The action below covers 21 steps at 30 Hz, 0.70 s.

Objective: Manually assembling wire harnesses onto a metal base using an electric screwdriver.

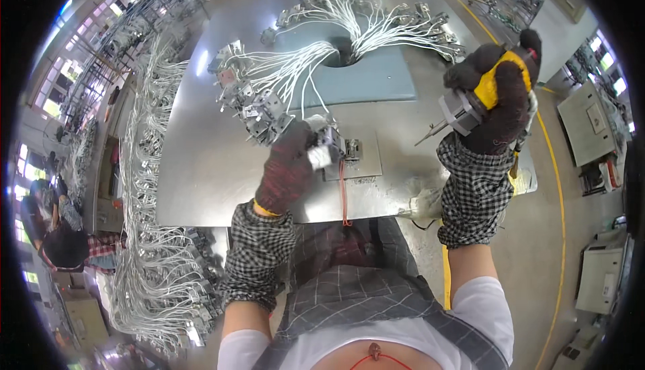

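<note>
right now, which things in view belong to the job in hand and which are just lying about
Seemingly in the job:
power tool in the right hand
metal part at the left hand
small fixture
white wires

Apparently just lying about:
clear plastic
pale cabinet

1. We can read no words, numbers or brands.
2. We see a small rectangle on the pale cabinet (583, 128) at right, too small for us to read.
3. We see a yellow line (555, 182) marking the floor (537, 236).
</note>
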{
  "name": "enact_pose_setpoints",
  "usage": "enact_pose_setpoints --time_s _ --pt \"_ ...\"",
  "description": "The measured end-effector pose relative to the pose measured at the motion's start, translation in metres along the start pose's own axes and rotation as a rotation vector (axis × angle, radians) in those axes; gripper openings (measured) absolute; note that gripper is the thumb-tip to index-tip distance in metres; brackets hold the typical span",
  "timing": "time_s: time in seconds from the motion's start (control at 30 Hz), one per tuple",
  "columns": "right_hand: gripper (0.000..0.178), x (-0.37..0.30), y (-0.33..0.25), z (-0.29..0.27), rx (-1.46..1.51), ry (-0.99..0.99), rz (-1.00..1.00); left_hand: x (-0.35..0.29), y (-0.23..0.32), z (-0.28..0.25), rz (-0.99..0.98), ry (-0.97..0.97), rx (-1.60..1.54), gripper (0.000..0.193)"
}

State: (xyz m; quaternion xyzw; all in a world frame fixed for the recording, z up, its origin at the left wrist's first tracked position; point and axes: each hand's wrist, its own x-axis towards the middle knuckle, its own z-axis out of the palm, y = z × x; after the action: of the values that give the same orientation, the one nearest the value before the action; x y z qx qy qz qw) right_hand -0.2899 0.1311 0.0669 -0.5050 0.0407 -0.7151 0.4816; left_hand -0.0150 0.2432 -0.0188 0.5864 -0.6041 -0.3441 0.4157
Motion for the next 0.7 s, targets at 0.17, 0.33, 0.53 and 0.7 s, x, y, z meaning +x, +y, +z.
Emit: enact_pose_setpoints --time_s 0.17,0.33,0.53,0.7 --pt "0.065 0.012 -0.002 0.031 -0.104 -0.011 -0.083 -0.003 0.005 0.015 0.160 0.009 0.184 0.060" --pt "0.062 -0.005 0.017 0.055 0.008 -0.087 -0.151 0.005 0.029 0.012 0.033 -0.106 0.255 0.065" --pt "0.084 -0.020 0.026 0.051 0.115 -0.100 -0.114 0.018 0.014 0.002 -0.001 -0.134 -0.063 0.060" --pt "0.086 -0.025 0.033 0.063 0.106 -0.021 -0.063 0.022 0.013 0.008 0.147 -0.125 0.228 0.058"
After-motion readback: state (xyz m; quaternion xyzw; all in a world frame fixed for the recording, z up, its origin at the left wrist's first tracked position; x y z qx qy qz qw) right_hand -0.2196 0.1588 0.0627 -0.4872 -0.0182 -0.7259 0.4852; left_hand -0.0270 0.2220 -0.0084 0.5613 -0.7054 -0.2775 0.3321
